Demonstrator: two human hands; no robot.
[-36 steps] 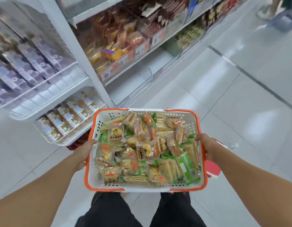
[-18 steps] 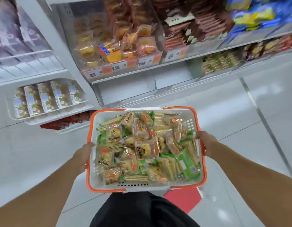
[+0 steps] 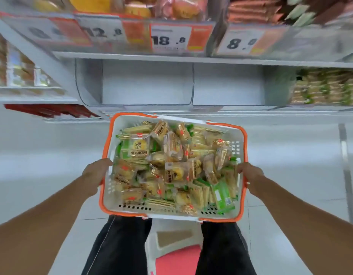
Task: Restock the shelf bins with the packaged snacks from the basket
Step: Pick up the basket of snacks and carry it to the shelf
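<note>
A white basket with an orange rim (image 3: 222,214) is held in front of me, heaped with several packaged snacks (image 3: 171,165) in clear, yellow and green wrappers. My left hand (image 3: 96,171) grips the basket's left side and my right hand (image 3: 251,173) grips its right side. Straight ahead, just beyond the basket, two clear shelf bins (image 3: 148,84) (image 3: 229,84) on the low shelf hold nothing that I can see. The bin to their right (image 3: 326,88) is stacked with green and yellow packets.
The shelf above carries filled bins with price tags (image 3: 169,39). A shelf unit at the left (image 3: 23,76) holds more packets, with red packs (image 3: 50,111) below. A white and red stool (image 3: 175,253) stands between my legs on the white tiled floor.
I have turned and stepped close to the shelf, so the two bare bins now lie directly ahead. The basket stays held in both hands.
</note>
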